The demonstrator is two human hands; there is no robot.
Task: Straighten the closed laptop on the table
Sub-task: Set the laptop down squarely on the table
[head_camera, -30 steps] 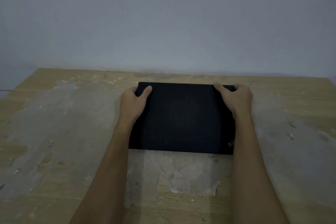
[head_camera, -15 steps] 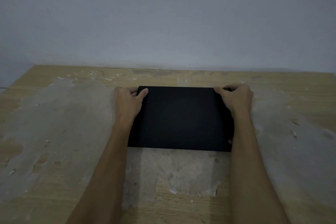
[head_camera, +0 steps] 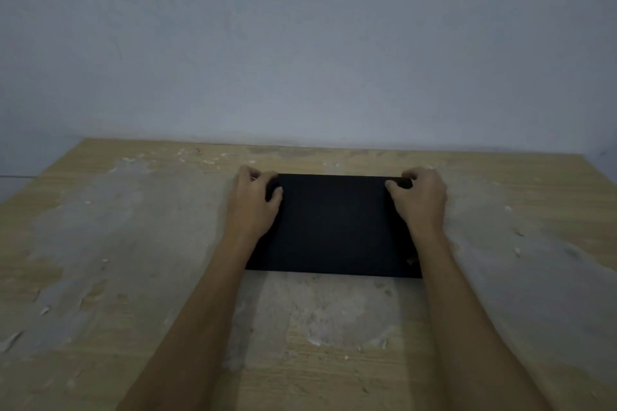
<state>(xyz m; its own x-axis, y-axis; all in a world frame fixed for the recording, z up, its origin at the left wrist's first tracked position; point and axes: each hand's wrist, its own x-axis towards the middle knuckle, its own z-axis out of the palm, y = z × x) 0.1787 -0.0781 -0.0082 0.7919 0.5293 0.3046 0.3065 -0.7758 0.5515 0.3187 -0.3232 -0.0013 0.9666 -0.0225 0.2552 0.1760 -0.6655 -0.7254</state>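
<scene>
A closed black laptop [head_camera: 334, 227] lies flat on the worn wooden table [head_camera: 100, 243], its edges nearly parallel to the table's far edge. My left hand [head_camera: 255, 202] grips the laptop's far left corner, thumb on the lid and fingers curled over the back edge. My right hand [head_camera: 420, 198] holds the far right corner the same way. A small logo [head_camera: 411, 260] shows near the laptop's near right corner. Both forearms reach in from the bottom of the view and cover the laptop's side edges.
The tabletop has peeled grey patches and pale flakes scattered around. A plain grey wall [head_camera: 300, 43] rises right behind the table's far edge [head_camera: 300, 145]. The table's left edge slants off at the far left.
The laptop has turned slightly, so its near edge now lies more level. Both hands have curled tighter over the far corners. The view has tilted up a little.
</scene>
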